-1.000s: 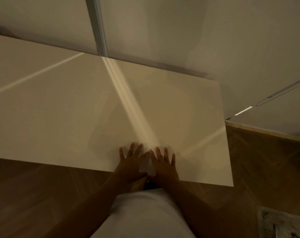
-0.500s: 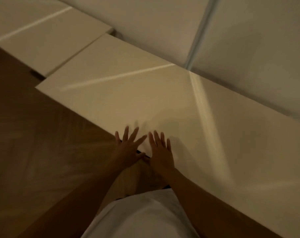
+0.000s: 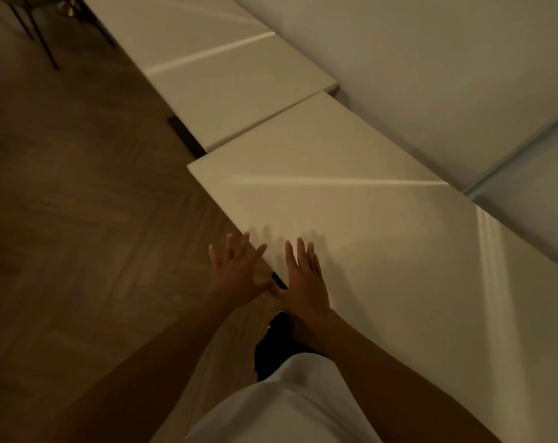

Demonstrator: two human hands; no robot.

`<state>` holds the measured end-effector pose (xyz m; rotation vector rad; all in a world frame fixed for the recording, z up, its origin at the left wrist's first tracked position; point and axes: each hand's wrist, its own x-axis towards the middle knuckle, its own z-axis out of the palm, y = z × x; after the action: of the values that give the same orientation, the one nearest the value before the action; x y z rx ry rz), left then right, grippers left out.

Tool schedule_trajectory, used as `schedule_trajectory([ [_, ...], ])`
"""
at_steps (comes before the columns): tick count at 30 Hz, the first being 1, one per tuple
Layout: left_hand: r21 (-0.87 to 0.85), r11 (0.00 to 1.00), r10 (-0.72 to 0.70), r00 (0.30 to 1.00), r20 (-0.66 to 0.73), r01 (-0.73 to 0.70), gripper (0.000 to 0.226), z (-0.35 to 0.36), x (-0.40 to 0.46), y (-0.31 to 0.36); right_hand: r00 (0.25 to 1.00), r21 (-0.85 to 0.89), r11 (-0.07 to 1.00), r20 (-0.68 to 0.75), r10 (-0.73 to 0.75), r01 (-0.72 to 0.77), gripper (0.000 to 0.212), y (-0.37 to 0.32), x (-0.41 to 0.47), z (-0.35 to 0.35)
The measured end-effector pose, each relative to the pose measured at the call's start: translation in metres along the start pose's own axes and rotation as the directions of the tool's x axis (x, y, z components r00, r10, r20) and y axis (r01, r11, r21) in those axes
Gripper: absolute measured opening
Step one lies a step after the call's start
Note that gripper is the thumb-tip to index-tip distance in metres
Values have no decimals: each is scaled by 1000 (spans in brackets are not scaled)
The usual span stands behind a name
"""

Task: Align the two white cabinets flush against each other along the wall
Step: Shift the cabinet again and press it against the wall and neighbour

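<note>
Two white cabinets stand along the pale wall (image 3: pixel 431 75). The near cabinet (image 3: pixel 351 199) lies under my hands; the far cabinet (image 3: pixel 239 81) sits beyond it to the upper left. Their ends touch along a seam, but the near one's front edge juts out further into the room than the far one's. My right hand (image 3: pixel 303 279) lies flat on the near cabinet's top by its front edge, fingers spread. My left hand (image 3: pixel 236 273) is open with fingers apart, at the front edge and mostly over the floor.
Dark herringbone wood floor (image 3: pixel 79 203) fills the left side. Thin dark chair legs (image 3: pixel 44 49) stand at the upper left. A dark plinth (image 3: pixel 185 135) shows under the far cabinet's front. A vertical grey strip (image 3: pixel 507 164) runs down the wall at right.
The view has swung left, bringing the far cabinet and the seam into sight. My left hand has slid off the top towards the front edge; my right hand stays flat on the top.
</note>
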<state>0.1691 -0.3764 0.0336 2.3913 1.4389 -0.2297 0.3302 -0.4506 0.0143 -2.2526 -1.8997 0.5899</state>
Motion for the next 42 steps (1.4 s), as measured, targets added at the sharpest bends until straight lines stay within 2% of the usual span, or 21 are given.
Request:
schedule_trajectory([
  [3, -4, 998, -60, 997, 49, 61, 95, -19, 19, -18, 999, -15, 999, 10, -48, 48, 109, -16, 37, 1],
  [10, 39, 993, -118, 991, 64, 115, 98, -59, 67, -57, 985, 4, 986, 35, -167, 167, 124, -44, 118, -9],
  [15, 29, 997, -72, 997, 33, 71, 99, -76, 99, -85, 990, -40, 990, 43, -133, 134, 120, -61, 164, -14],
  [20, -28, 998, 58, 994, 89, -56, 97, -80, 143, -119, 1000, -71, 997, 10, -28, 29, 113, -72, 197, -10],
  [24, 6, 980, 196, 974, 114, -198, 89, -88, 178, -153, 998, -68, 995, 2, 68, -67, 112, -86, 220, 2],
  [27, 99, 934, 324, 930, 173, -344, 85, -92, 203, -177, 989, -71, 987, 19, 149, -147, 115, -106, 239, 12],
  [29, 175, 877, 424, 891, 160, -448, 79, -90, 219, -194, 977, -82, 974, 17, 211, -209, 116, -124, 253, 18],
  [33, 258, 799, 501, 839, 214, -543, 79, -68, 247, -220, 938, -123, 930, -36, 344, -346, 117, -156, 276, 27],
  [37, 225, 765, 566, 797, 212, -603, 93, -60, 264, -229, 883, -99, 878, -34, 468, -469, 121, -173, 291, 29],
  [42, 165, 711, 646, 728, 229, -683, 96, -47, 287, -243, 860, -82, 858, 15, 509, -507, 115, -179, 292, 26],
])
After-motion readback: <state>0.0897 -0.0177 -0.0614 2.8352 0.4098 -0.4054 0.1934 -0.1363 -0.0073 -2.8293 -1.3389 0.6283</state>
